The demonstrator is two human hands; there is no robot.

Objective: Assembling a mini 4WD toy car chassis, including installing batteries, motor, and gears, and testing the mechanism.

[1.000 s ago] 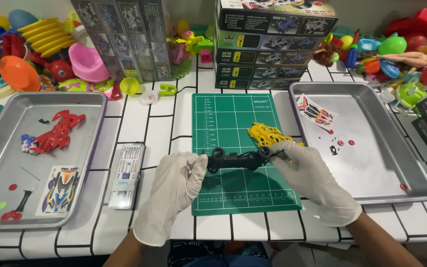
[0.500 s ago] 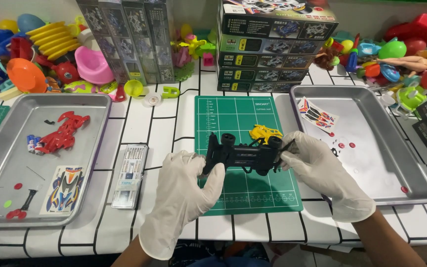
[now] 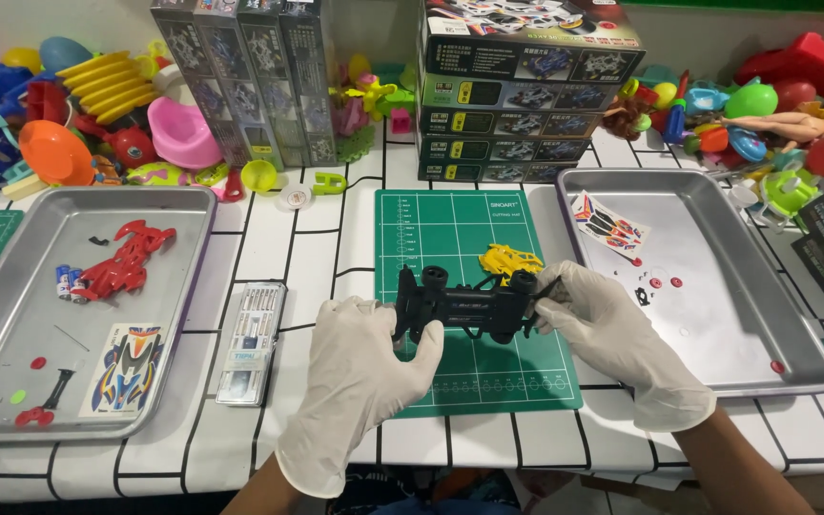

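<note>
Fingers of both gloved hands grip the black toy car chassis (image 3: 464, 305), partly hiding the yellow part (image 3: 507, 259).

upright dark boxes (image 3: 240, 81) back left, stacked dark flat boxes (image 3: 517, 91) back centre, grey slim case (image 3: 252, 341) beside left tray

Bright, even overhead light — sharp focus, soft shadows, mild glare on trays (image 3: 708, 381).

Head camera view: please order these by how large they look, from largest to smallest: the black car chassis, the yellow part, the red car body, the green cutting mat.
1. green cutting mat
2. black car chassis
3. red car body, though the chassis is lifted nearer the camera, so this order is unsure
4. yellow part
</note>
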